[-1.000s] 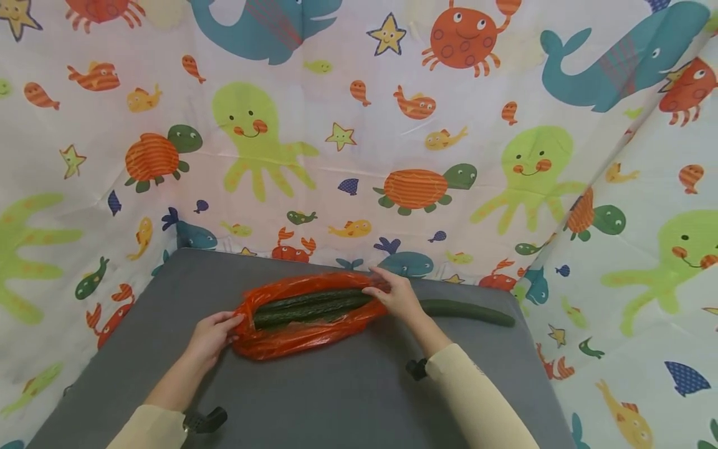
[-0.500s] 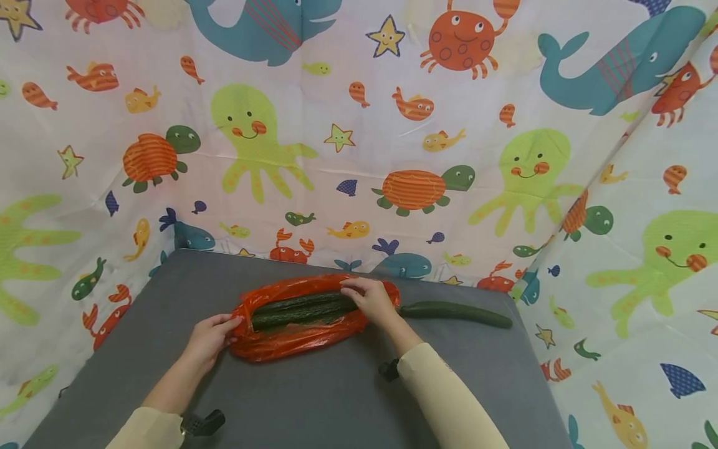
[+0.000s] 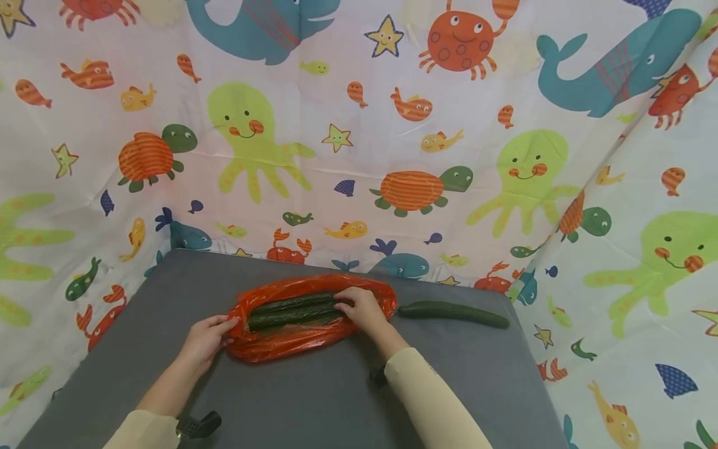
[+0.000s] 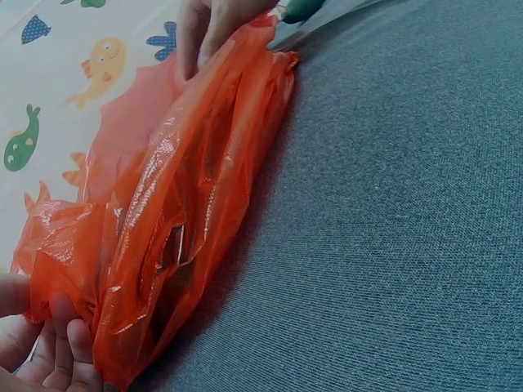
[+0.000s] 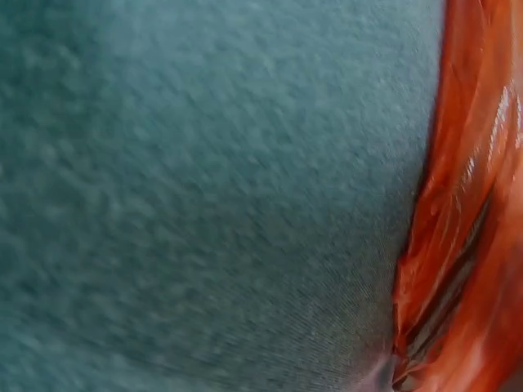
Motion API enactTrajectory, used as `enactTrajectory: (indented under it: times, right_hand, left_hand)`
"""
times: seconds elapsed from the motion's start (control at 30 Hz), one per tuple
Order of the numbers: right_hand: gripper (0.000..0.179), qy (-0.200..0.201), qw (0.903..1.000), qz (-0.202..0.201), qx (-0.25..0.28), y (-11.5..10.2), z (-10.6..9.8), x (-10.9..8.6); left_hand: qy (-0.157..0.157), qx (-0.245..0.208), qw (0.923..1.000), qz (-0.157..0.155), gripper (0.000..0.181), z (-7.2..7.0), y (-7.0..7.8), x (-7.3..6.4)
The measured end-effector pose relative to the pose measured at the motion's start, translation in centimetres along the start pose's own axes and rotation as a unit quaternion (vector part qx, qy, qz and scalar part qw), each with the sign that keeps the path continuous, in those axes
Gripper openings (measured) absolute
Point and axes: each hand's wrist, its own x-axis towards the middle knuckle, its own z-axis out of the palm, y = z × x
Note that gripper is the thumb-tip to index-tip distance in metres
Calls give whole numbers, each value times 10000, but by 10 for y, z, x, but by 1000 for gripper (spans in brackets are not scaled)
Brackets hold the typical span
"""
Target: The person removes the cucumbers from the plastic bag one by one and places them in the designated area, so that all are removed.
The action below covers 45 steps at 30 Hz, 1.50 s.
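An orange-red plastic bag (image 3: 275,350) lies lengthwise on the table, its long opening facing up. Inside it, two dark green cucumbers (image 3: 280,318) lie side by side. My left hand (image 3: 203,342) pinches the bag's left end between thumb and fingers, as the left wrist view also shows. At the right part of the opening, my right hand (image 3: 364,310) reaches in from above, thumb and curled fingers at a cucumber's right end; their exact contact is partly hidden. Another cucumber (image 3: 454,313) lies on the table just right of the bag.
The grey table (image 3: 303,405) carries the bag and the loose cucumber. Fabric curtains (image 3: 314,143) printed with sea animals stand along the back and both sides. A dark wrist device (image 3: 201,425) shows below the left hand.
My right hand has let go of the bag's right edge and moved left and slightly down onto the cucumbers inside. The left hand keeps its hold on the bag.
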Motion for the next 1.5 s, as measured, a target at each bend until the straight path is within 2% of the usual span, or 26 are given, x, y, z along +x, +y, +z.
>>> enactTrajectory:
  times: [0.3,0.6,0.83,1.07,1.3,1.4,1.5]
  right_hand:
    - [28,-115,9996,-252,-94,1,4,-7]
    - [38,-412,9988,-229,91,5,1,-16]
    - [43,-562,9976,-308,-265,6,3,-24]
    - [42,-540,9945,-414,-795,7,7,-29]
    - [38,-708,9887,-492,-1227,6,5,-29]
    - [39,-809,9876,-553,-1230,4,2,-30]
    - [39,-883,9891,-635,-997,2,0,-31]
  left_hand:
    - [-33,8,10000,12,45,-2,1,-1]
    - [-34,-49,10000,-11,44,-3,0,-2]
    - [-38,-4,10000,-36,46,-3,0,-3]
    - [-38,-90,9999,-43,45,-2,-1,-3]
    - [-47,-81,9999,-58,44,-2,-2,-3]
    - [-33,-103,9999,-54,43,-2,-1,-3]
    - [5,-69,10000,-55,44,-2,-1,-2]
